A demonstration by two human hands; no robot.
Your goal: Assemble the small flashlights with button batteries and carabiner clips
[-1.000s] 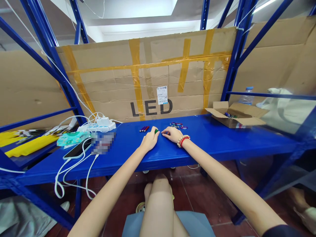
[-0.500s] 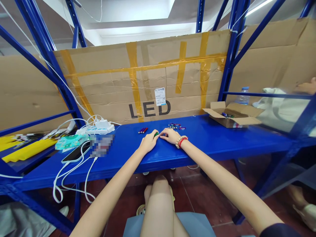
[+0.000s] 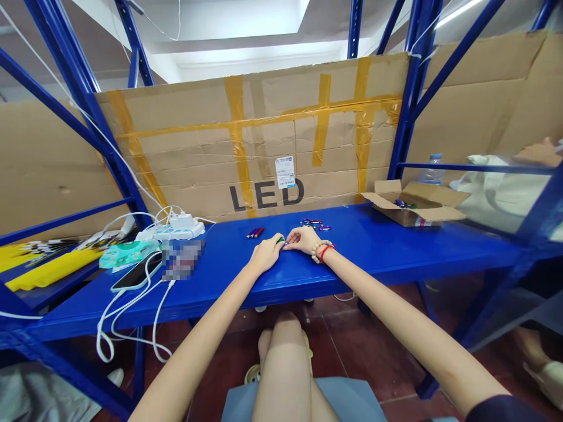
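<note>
Near the front middle of the blue table, my left hand (image 3: 266,254) is closed around a small green metallic tube (image 3: 280,239), most of it hidden by the fingers. My right hand (image 3: 302,240), with a bead bracelet and red cord at the wrist, pinches a tiny shiny piece (image 3: 285,244) at the tube's near end. Whether the piece touches the tube I cannot tell. Just beyond my left hand, several purple and red metallic tubes (image 3: 255,232) lie side by side. Behind my right hand is a loose cluster of small shiny coloured pieces (image 3: 313,223).
An open cardboard box (image 3: 417,214) with small coloured items stands at the right. On the left are a phone (image 3: 137,274), a white power strip (image 3: 178,230), cables and a teal packet (image 3: 127,254). A cardboard wall (image 3: 197,158) closes the back. Another person's hand (image 3: 539,153) shows at far right.
My right fingers have shifted slightly, and a tiny shiny piece now shows between their tips. My left hand stays around the green tube, nearly unmoved.
</note>
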